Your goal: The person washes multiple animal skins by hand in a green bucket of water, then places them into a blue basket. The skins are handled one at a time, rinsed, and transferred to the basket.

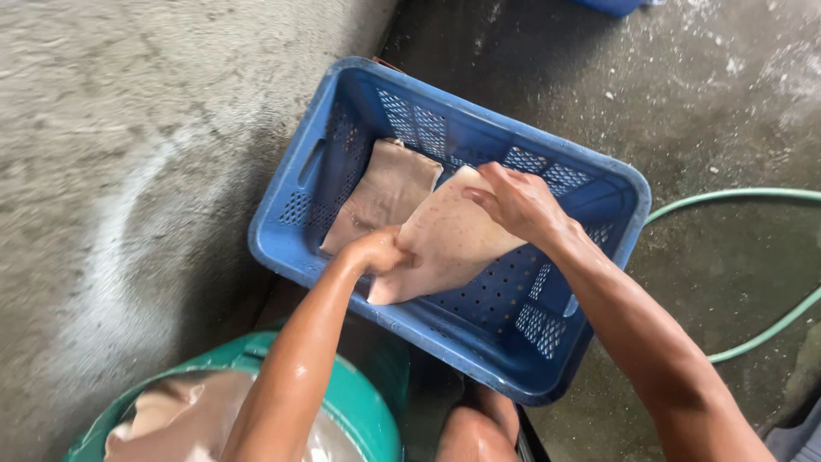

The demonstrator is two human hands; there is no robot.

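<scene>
Both hands hold a pale sheet over a blue crate.
The left hand (380, 250) grips the pale sheet's (449, 244) near edge, the right hand (513, 201) pinches its far corner, above the blue crate (342, 111).

Perforated blue plastic crate (342, 141), smooth wet pale speckled slab (445, 244), rough damp concrete floor (128, 171), rubbery green hose (753, 195)

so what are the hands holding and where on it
Both hands hold one pale flat sheet over the blue crate: left hand at its near edge, right hand at its far edge.
</scene>
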